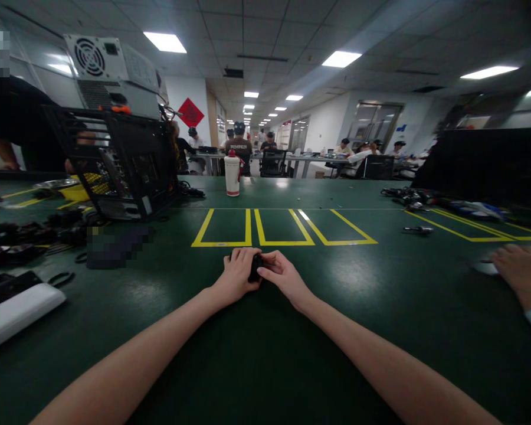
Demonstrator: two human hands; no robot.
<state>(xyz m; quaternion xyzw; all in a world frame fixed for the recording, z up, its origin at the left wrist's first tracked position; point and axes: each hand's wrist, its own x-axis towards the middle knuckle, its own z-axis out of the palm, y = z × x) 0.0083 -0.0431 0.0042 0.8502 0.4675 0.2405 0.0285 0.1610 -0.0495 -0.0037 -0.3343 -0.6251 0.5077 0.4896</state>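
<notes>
- Ceiling (283, 29): grey square tiles, running far back.
- Lights (164, 42): bright flat panels set into it, rows shrinking into the distance; a few smear into haze upper right.
- Dark vent (233, 73) near the centre.
- Left wall (177, 88): white, red diamond sign (190, 112) on it.
- Right wall (323, 118): white, metal-framed double door (374, 125).
- Bench (256, 366): dark green, glossy, fills the foreground.
- Behind it: long pale table (301, 158), black chair (273, 162) alongside.

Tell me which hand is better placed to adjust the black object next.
Probably the right hand: its thumb and fingertips are at the black object, while the left hand covers its left side.
</notes>
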